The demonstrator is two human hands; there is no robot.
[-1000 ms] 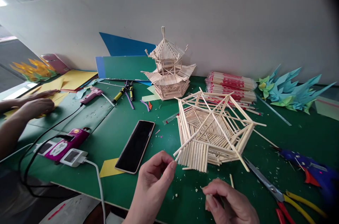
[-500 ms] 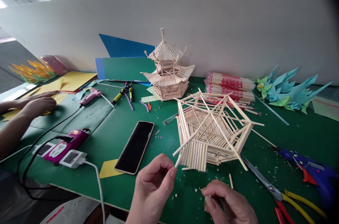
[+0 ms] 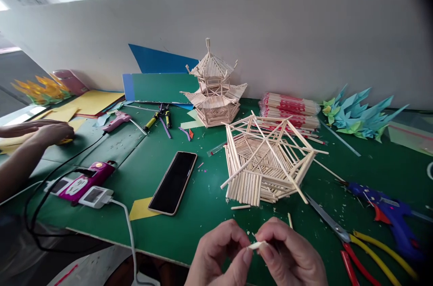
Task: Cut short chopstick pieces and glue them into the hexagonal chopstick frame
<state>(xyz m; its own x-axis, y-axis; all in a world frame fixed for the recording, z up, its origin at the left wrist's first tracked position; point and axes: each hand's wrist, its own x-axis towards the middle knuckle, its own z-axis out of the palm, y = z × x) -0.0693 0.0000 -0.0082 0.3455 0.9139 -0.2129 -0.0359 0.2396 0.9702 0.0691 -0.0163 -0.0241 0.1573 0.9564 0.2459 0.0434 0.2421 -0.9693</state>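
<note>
Between the fingertips of both hands is a short pale wooden stick [image 3: 256, 246], mostly covered by the fingers. My left hand [image 3: 221, 254] pinches its left end, and my right hand [image 3: 292, 252] pinches the right end. Just beyond them stands a hexagonal framework of wooden sticks [image 3: 252, 189], open on top with long sticks crossing over it. One cut stick piece [image 3: 240, 207] lies in front of this framework, and another stick piece [image 3: 290, 220] is close to my right hand.
A stick pagoda [image 3: 213, 96] stands behind, beside bundled sticks [image 3: 291, 108]. Scissors [image 3: 338, 229] and a blue glue gun [image 3: 382, 207] lie at right. A phone [image 3: 173, 182], a power strip [image 3: 84, 182] with cables, and another person's hands [image 3: 56, 135] are to the left.
My left hand has moved right and my right hand slightly up, so they now meet at the small stick. The view has shifted slightly. The other person's hands moved a little.
</note>
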